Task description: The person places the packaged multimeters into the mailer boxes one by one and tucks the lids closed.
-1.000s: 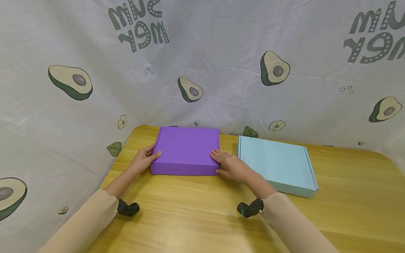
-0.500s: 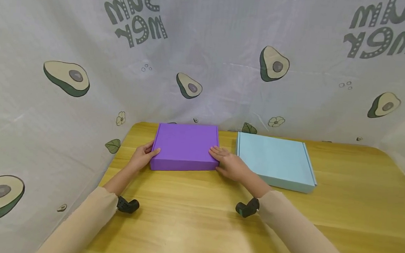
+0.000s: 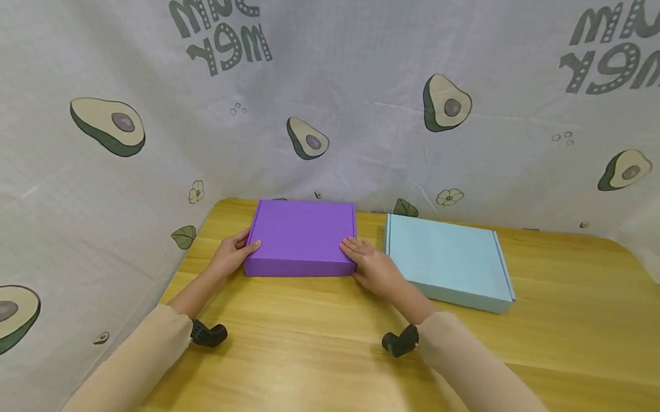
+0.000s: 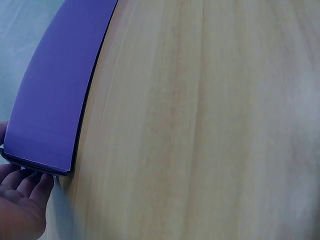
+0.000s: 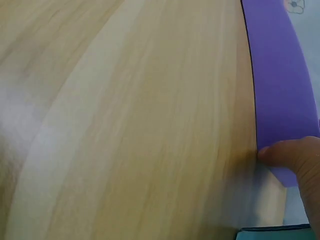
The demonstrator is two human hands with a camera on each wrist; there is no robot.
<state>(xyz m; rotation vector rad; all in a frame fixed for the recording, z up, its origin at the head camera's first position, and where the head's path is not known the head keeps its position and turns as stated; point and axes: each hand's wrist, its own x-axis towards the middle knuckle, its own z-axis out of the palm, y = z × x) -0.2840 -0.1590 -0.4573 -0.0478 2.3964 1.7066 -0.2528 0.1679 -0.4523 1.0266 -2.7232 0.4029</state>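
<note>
A closed purple box (image 3: 302, 233) lies flat near the back edge of the table. At its left end, my left hand (image 3: 229, 255) grips the front corner, thumb on the top edge and fingers against the side, as the left wrist view also shows. Across from it, my right hand (image 3: 376, 269) rests straight fingers on the lid's right edge. In the right wrist view the right thumb (image 5: 282, 152) touches the box's side near the bottom corner. To the right of that hand lies a closed light blue box (image 3: 448, 257), apart from the purple one and slightly turned.
The wooden table (image 3: 298, 355) ends at the back against a pale cloth (image 3: 360, 75) printed with avocados and lettering. This cloth also hangs along the left side. A black wrist device (image 3: 208, 334) sits at the left cuff, another (image 3: 400, 341) at the right.
The whole view has shifted slightly upward with the head. Both hands stay at the purple box, and neither box has visibly moved on the table.
</note>
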